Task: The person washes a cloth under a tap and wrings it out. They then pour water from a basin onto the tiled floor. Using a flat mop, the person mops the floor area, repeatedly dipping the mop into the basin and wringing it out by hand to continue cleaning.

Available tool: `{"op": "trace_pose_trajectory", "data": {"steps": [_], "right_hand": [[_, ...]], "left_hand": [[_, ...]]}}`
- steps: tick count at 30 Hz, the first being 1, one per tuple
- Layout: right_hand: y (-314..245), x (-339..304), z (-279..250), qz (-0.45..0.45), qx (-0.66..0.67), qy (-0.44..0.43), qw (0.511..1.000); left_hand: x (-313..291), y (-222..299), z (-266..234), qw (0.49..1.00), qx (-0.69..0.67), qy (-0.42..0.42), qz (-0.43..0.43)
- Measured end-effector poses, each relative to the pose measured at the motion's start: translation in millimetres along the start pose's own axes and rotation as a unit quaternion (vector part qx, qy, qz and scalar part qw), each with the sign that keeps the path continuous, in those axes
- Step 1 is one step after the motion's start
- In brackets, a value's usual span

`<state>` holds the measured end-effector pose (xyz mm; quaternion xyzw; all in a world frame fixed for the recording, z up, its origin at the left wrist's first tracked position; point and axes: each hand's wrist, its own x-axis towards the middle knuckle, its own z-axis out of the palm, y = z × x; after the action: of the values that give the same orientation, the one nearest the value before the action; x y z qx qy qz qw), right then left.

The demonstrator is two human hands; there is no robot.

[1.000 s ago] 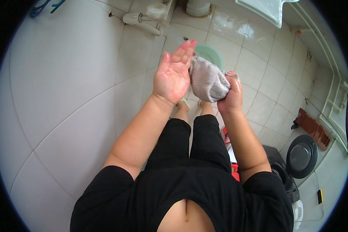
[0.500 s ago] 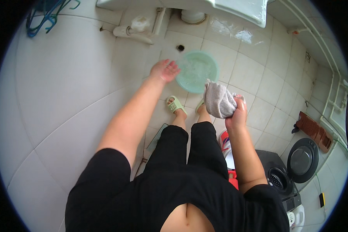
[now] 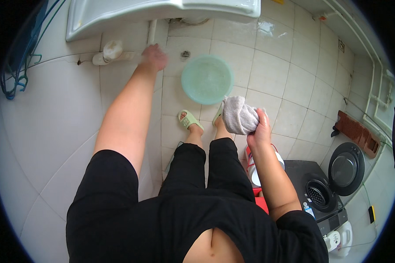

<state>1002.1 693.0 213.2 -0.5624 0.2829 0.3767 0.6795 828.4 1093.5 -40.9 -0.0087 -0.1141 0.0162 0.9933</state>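
Note:
A wrung, bunched grey cloth point(image 3: 240, 115) is in my right hand point(image 3: 261, 128), whose fingers are wrapped round its right end. It hangs in the air to the right of my feet. Beyond them on the tiles stands a pale green basin point(image 3: 184, 79) with water in it. My left hand point(image 3: 155, 58) is stretched out to the left of the basin, apart from it, close to a white pipe point(image 3: 152, 33) below the sink. Motion smears its fingers, so their pose does not show.
A white sink point(image 3: 162, 12) juts out at the top. A floor drain point(image 3: 185, 54) lies just left of the basin. To the right are a black washing machine point(image 3: 309, 188) with its round door raised, a brown washboard point(image 3: 359, 133) and a white bucket point(image 3: 254, 175). Blue hangers point(image 3: 17, 83) hang at the left.
My left hand has moved left and away from me, from beside the basin to near the pipe. My right hand keeps hold of the cloth. The view has shifted, bringing more of the sink in.

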Motion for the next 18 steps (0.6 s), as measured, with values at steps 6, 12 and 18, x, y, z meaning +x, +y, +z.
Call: {"op": "trace_pose_trajectory", "data": {"steps": [6,12,18], "right_hand": [[-23,2,5,0.023,0.000,-0.039,0.999],[-52,-25,23,0.063,-0.036,-0.061,0.995],[-89,-75,38,0.086,-0.156,-0.223,0.958]], "left_hand": [[56,-66,110,0.772,0.219,0.565,0.193],[100,-189,222,0.729,0.364,0.579,0.009],[128,-300,340,0.803,0.348,0.484,-0.006]]}}
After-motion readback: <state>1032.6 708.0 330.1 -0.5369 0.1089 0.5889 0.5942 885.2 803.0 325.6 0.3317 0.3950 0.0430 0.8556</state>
